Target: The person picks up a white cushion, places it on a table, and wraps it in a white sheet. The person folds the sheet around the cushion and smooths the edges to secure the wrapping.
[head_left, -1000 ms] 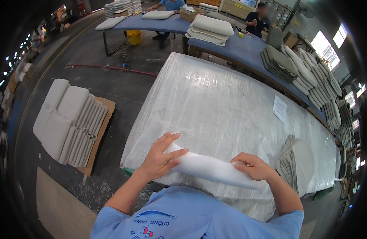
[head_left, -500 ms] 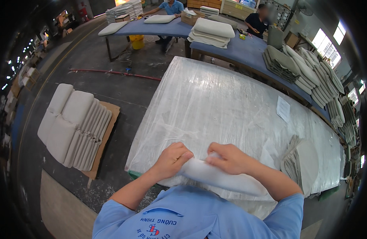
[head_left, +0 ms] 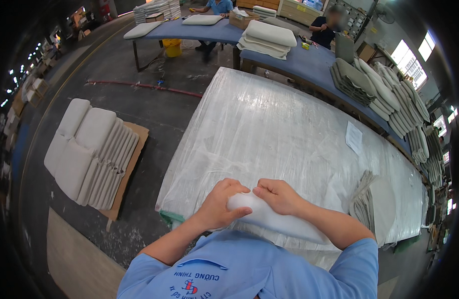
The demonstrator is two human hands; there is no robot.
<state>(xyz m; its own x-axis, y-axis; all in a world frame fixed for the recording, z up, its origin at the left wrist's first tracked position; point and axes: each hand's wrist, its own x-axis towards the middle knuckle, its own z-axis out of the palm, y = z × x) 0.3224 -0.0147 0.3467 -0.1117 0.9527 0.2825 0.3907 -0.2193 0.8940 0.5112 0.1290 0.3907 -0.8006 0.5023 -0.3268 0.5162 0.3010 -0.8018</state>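
Factory floor spreads around a long worktable (head_left: pixel 299 129) wrapped in clear plastic sheeting, with grey cushion stacks (head_left: pixel 90 152) on cardboard to the left and more cushions (head_left: pixel 384 87) on the blue benches behind.

From the head view, a white wadding roll (head_left: pixel 274 219) lies at the table's near edge against the person's chest. Left hand (head_left: pixel 220 204) curls around its end, fingers closed on it; right hand (head_left: pixel 278 195) presses down beside, thumbs nearly meeting. Whether the roll is bagged is hard to tell. Keeping even pressure from both hands should hold the roll tight.
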